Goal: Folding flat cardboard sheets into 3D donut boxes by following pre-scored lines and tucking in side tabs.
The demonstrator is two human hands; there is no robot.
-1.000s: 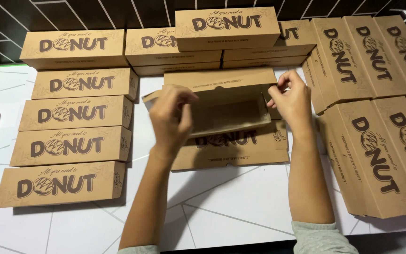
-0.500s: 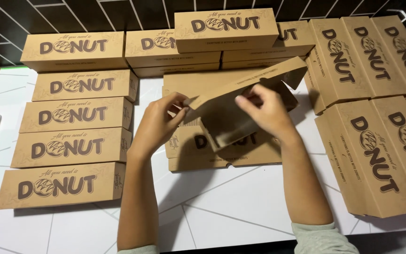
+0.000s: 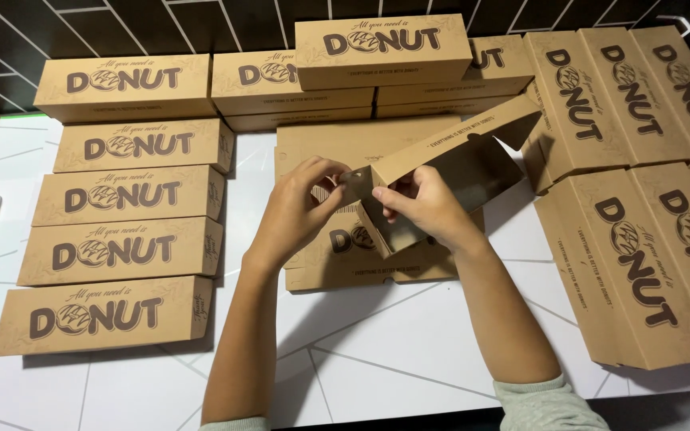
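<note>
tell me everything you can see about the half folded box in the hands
The half-folded box is a long, narrow carton of plain brown cardboard with dark printed lettering along one side. It is held above the white table, tilted, far end higher, its inside open and shadowed. The left hand pinches a small flap at its near end; the right hand grips the near end from below. Flat cartons lie beneath it.
</note>
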